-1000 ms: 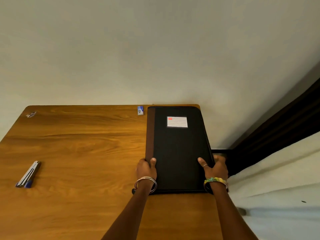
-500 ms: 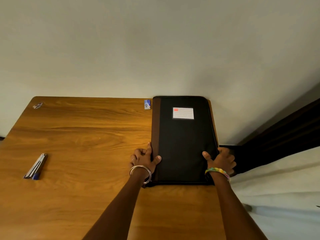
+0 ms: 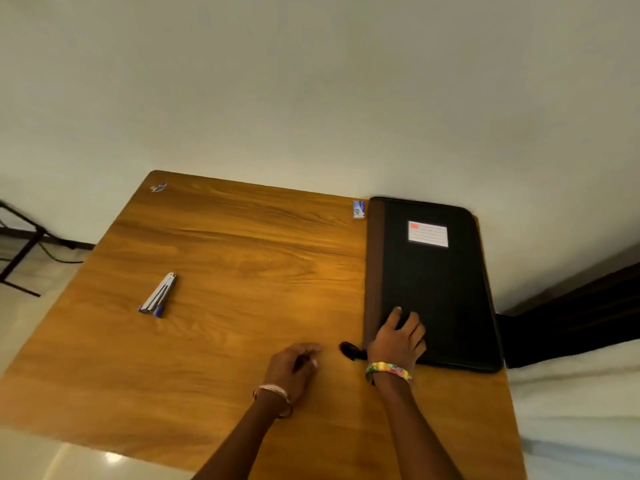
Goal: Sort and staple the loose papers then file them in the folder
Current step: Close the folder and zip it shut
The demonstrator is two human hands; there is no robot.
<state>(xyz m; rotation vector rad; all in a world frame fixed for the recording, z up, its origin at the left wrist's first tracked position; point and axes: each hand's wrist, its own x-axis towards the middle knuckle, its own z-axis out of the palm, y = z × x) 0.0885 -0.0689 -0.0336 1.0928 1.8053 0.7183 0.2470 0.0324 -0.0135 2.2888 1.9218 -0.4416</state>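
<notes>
Black folder (image 3: 436,292) closed, flat at table's (image 3: 242,306) far right edge, white label near top. Right hand (image 3: 398,337) rests on its near left corner, fingers spread flat. Left hand (image 3: 294,365) just left, on table, fingers loosely curled, holding nothing. Stapler (image 3: 158,295) well left. Small staple box (image 3: 358,209) beside folder's far corner.

one folder (image 3: 433,289) (closed), one stapler (image 3: 158,295), two hands

Folder label (image 3: 428,234) seemingly blank; nothing legible.
</notes>
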